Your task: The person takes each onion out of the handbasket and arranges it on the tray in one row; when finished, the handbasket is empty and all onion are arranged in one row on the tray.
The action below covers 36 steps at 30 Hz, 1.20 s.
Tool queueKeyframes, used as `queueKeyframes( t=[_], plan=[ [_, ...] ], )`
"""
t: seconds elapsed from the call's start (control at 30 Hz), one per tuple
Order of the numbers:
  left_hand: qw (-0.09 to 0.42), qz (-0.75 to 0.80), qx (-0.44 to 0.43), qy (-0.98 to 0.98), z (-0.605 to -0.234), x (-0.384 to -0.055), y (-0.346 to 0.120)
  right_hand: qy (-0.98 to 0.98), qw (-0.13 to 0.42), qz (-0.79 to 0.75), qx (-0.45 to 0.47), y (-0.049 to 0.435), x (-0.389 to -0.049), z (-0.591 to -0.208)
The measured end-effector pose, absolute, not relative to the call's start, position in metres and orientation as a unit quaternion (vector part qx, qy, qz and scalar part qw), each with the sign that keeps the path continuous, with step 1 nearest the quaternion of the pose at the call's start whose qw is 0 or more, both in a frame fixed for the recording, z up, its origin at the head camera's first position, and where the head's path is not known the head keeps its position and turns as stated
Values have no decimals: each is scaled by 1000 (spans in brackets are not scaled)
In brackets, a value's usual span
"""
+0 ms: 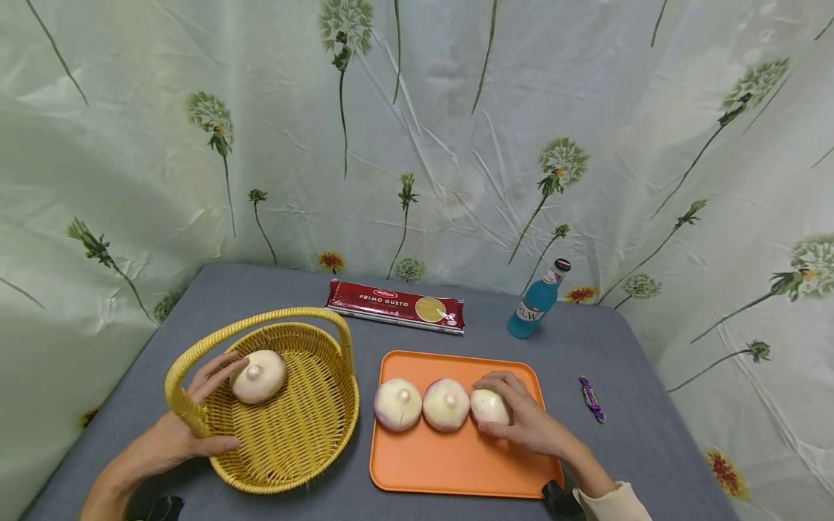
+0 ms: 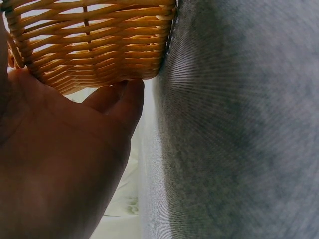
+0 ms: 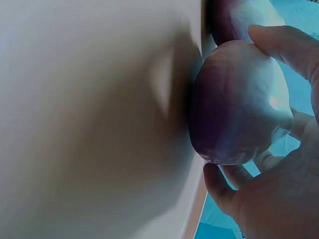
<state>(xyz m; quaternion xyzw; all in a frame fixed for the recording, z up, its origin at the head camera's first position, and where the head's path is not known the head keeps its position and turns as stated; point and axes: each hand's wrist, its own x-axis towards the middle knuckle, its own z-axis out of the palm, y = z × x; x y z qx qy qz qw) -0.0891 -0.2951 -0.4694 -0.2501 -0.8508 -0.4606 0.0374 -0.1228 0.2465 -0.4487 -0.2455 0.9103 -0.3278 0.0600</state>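
And here is the right hand (image 1: 521,418) over on the right, thumb and fingers clasped round the rightmost purple-and-white bulb (image 1: 490,407), the last of a row of three on the orange tray (image 1: 449,467). Off to its left sit the middle bulb (image 1: 446,405) and the left bulb (image 1: 398,405), both untouched. Across on the left, the left hand (image 1: 172,436) appears to grip the near-left side of the yellow basket (image 1: 306,434) beside the handle, thumb on the weave, fingers stretched long toward the bulb in the basket (image 1: 262,378). The step in hand looks like securing that right-hand bulb; judging by its smooth, round sides, the next move calls for an even squeeze before any lift, clear of its neighbour, with the basket kept steady. Now for what's hard to see! The gripped bulb's underside is hidden, so whether it rests on the tray or has just parted from it, nobody can tell. The left fingertips overlap the basket's bulb from above, contact uncertain, and the left wrist view misses them. The right wrist view is blurred and blue-tinted, with the second bulb cut off at its top edge.
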Motion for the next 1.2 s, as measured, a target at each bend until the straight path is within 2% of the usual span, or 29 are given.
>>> queueKeyframes(
  t=[0.63,0.83,1.2],
  plan=[
    [46,-459,-251,-851,-473,-88,-297,907,67,-322,-262,247,-125,-446],
    [48,-457,-254,-851,-473,-89,-297,915,54,-311,-252,246,-126,-439],
    [40,-457,-251,-852,-472,-92,-297,906,30,-308,-290,233,-128,-423]
  ],
)
